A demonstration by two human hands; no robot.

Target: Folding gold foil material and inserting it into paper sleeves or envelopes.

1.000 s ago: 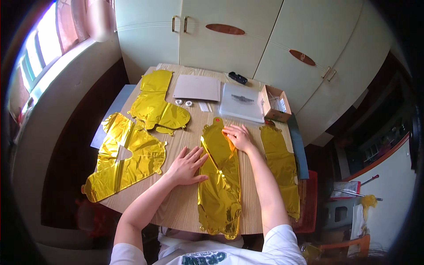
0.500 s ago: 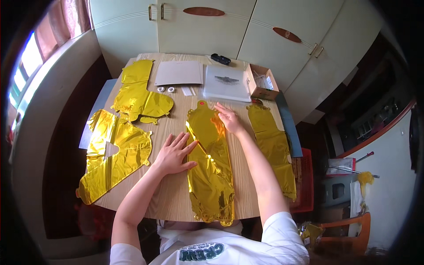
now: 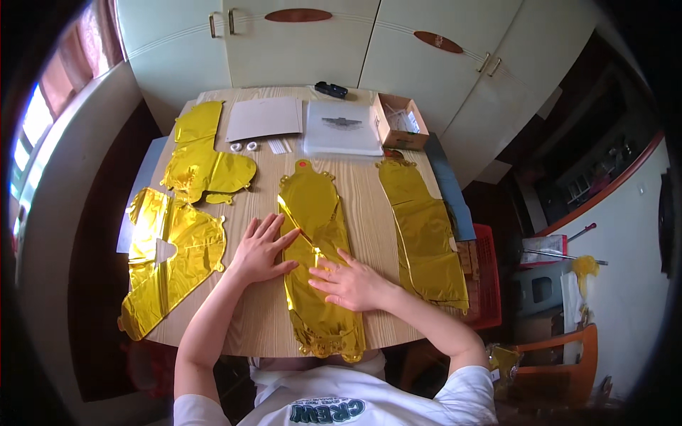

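A long gold foil piece [image 3: 321, 228] is laid flat near the middle of the wooden table [image 3: 366, 227], with a red-marked tab [image 3: 303, 164] at its far end and its near end at the table's front edge. It is creased by a slanting fold and is judged to be very light, limp and slippery, easily wrinkled and perhaps torn at the small tabs along its rim; it is probably best taken by the broad edges or lifted with a palm underneath, rather than pulled by a tab. Its middle is covered by the right hand [image 3: 352, 284], laid flat with fingers spread and nothing gripped. Its left edge is touched by the fingers of the left hand [image 3: 261, 252], also spread, with nothing pinched. Another foil piece [image 3: 425, 234] is set to the right, and two more are spread at the left, a notched one [image 3: 188, 248] nearer and a bent one [image 3: 199, 153] farther off. Behind, a grey board [image 3: 265, 118], white rolls [image 3: 251, 146], white strips [image 3: 280, 145], clear sleeves [image 3: 344, 135] and an open box [image 3: 413, 138] are lined up, with a black object [image 3: 331, 89] placed beyond.
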